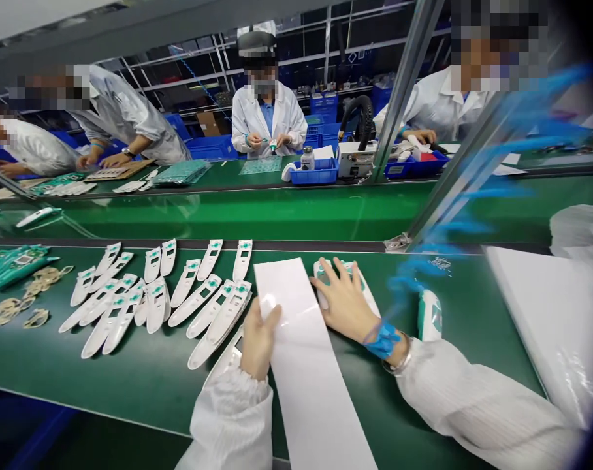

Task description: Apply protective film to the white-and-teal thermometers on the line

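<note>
A long white sheet (306,365) lies on the green bench in front of me. My left hand (258,339) pinches its left edge, thumb on top, fingers closed. My right hand (343,301) lies on a white thermometer-like casing (362,287) with teal buttons, just right of the sheet, fingers spread over it. A blue band circles my right wrist. Another white casing (430,314) rests to the right of that hand. Several more casings (159,297) lie in rows to the left.
Tan ring-shaped parts (27,300) and teal pieces (12,261) lie at far left. A stack of white sheets (551,320) sits at right. A slanted metal post (453,176) rises ahead. Other people in white coats work across the green conveyor (277,212), beside blue bins (315,173).
</note>
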Action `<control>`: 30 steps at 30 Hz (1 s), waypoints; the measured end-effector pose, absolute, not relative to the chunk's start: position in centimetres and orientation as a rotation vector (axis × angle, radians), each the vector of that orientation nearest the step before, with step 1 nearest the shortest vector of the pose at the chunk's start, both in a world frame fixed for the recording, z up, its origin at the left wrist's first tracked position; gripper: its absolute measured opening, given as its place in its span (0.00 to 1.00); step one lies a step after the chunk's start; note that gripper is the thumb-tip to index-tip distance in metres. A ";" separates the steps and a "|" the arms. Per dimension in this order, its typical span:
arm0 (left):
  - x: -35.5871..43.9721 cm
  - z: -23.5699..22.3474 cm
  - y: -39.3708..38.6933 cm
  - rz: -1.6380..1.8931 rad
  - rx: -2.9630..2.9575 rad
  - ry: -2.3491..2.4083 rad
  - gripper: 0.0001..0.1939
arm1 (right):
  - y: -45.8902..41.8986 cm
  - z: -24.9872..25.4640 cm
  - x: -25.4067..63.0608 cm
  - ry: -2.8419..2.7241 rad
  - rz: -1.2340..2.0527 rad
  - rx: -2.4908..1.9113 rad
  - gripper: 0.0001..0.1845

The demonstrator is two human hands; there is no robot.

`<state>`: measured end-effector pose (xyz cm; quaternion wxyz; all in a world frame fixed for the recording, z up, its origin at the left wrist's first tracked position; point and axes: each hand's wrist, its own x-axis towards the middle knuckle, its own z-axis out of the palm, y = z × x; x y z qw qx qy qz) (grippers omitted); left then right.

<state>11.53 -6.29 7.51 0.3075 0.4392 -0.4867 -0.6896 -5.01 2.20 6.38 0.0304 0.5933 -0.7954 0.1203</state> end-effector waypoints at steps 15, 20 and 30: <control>7.4 9.7 -6.7 -2.209 0.918 -1.411 0.25 | 4.2 10.8 -8.3 -2.826 2.389 1.293 0.23; 7.3 12.9 -8.0 -1.022 0.872 -2.025 0.36 | 4.4 10.1 -6.4 -2.805 2.211 1.650 0.09; 5.4 14.6 -8.5 -1.519 0.633 -2.448 0.10 | 6.1 11.8 -6.5 -2.309 1.623 1.498 0.13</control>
